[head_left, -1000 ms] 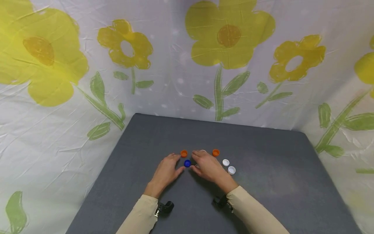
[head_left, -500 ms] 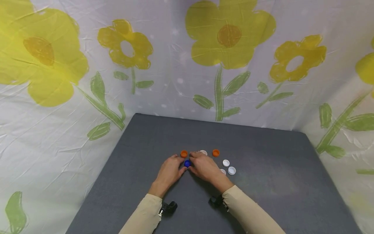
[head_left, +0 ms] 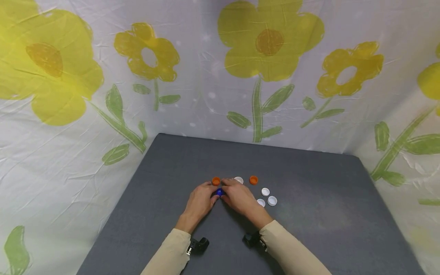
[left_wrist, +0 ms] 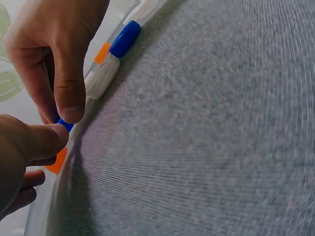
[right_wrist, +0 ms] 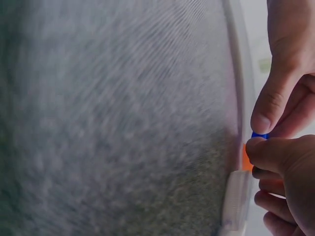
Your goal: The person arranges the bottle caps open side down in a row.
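Left hand [head_left: 198, 202] and right hand [head_left: 240, 196] pinch one blue cap [head_left: 219, 193] below the frame's centre, seemingly to steady it from both sides at once.

A dark grey table [head_left: 326, 214] with rounded far corners is backed and flanked by a white cloth [head_left: 199, 99], on which creases can be seen at the left. The cloth is printed with a big yellow flower [head_left: 44, 59] at upper left, a smaller white-centred flower [head_left: 148, 53] beside it, another big flower [head_left: 269, 44] behind the table's far edge and a second white-centred flower [head_left: 348, 70] farther right. Another yellow flower [head_left: 431, 80] is cut off by the right border. Green stems [head_left: 257, 110] and leaves [head_left: 279, 97] are drawn below the blooms.
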The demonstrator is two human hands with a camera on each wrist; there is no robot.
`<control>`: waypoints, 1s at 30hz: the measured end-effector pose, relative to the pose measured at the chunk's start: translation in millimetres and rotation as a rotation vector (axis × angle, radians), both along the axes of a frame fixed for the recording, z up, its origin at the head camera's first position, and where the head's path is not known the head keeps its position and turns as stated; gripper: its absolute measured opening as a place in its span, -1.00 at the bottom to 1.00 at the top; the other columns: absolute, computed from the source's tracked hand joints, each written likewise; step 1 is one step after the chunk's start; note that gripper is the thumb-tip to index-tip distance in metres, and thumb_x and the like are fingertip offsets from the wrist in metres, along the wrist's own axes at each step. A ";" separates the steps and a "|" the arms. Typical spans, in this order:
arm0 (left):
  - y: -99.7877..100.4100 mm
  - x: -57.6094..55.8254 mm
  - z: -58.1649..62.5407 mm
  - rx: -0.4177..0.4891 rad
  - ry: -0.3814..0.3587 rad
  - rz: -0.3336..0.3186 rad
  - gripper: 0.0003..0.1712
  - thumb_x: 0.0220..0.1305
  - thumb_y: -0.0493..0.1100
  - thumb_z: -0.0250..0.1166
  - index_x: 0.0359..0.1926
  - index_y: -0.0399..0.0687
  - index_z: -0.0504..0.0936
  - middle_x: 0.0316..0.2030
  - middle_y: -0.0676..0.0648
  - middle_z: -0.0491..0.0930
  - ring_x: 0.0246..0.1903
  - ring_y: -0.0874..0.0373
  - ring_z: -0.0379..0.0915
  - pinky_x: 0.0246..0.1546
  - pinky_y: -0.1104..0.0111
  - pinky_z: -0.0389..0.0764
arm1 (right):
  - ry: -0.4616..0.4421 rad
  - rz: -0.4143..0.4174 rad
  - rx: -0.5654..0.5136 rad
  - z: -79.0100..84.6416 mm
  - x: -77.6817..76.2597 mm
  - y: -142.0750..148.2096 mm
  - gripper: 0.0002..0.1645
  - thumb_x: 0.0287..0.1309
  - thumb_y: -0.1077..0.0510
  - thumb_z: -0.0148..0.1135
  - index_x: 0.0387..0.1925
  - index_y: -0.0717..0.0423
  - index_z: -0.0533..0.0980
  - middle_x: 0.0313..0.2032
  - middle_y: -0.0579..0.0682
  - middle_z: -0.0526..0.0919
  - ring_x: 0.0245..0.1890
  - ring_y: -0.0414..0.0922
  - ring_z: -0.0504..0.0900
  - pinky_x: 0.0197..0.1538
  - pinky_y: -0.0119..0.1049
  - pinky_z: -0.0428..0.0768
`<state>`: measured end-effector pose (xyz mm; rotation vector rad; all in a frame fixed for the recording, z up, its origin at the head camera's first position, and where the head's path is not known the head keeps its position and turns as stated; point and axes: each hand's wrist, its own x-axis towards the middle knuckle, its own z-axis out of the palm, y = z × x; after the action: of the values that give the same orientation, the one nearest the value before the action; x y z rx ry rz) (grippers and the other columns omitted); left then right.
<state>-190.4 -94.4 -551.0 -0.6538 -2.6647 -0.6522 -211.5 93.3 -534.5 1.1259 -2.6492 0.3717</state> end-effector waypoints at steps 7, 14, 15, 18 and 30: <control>-3.4 5.5 10.9 0.048 0.033 -0.054 -0.73 0.17 -0.20 0.54 -0.09 -0.09 0.77 -0.09 -0.08 0.74 0.06 -0.10 0.60 0.06 0.03 0.56 | -0.005 0.004 -0.073 10.5 10.1 4.8 -0.72 0.16 0.16 0.48 -0.11 0.17 0.70 0.14 0.19 0.62 0.16 0.11 0.58 0.24 -0.02 0.46; -5.2 15.9 27.6 0.083 0.064 -0.103 -0.71 0.13 -0.25 0.56 -0.09 -0.12 0.77 -0.08 -0.09 0.74 0.11 -0.12 0.57 0.09 0.03 0.54 | 0.018 0.004 -0.130 24.5 23.9 8.5 -0.70 0.15 0.19 0.48 -0.07 0.17 0.69 0.16 0.17 0.61 0.14 0.06 0.60 0.17 -0.05 0.52; -5.3 17.8 30.0 0.082 0.068 -0.109 -0.71 0.13 -0.24 0.56 -0.10 -0.12 0.77 -0.08 -0.08 0.74 0.11 -0.12 0.57 0.09 0.03 0.54 | 0.022 0.000 -0.130 26.7 26.6 9.3 -0.70 0.16 0.18 0.48 -0.06 0.16 0.69 0.16 0.15 0.61 0.13 0.04 0.60 0.16 -0.07 0.53; -5.5 23.3 36.9 0.074 0.073 -0.124 -0.70 0.13 -0.22 0.57 -0.09 -0.11 0.78 -0.09 -0.06 0.74 0.11 -0.10 0.57 0.09 0.04 0.54 | 0.027 -0.009 -0.135 32.9 34.6 12.3 -0.69 0.17 0.16 0.48 -0.04 0.12 0.69 0.17 0.10 0.61 0.12 0.00 0.60 0.12 -0.10 0.56; -6.2 46.6 53.5 0.070 0.059 -0.187 -0.63 0.10 -0.16 0.60 -0.05 -0.07 0.78 -0.07 -0.01 0.74 0.16 -0.02 0.54 0.08 0.07 0.56 | 0.020 0.003 -0.213 45.3 63.7 24.3 -0.63 0.16 0.10 0.51 -0.01 0.15 0.70 0.17 0.10 0.62 0.19 0.07 0.56 0.22 -0.05 0.48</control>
<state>-143.8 -100.6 -497.5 -0.8954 -2.5347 -0.7592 -147.8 117.6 -489.2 1.0600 -2.5190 0.6231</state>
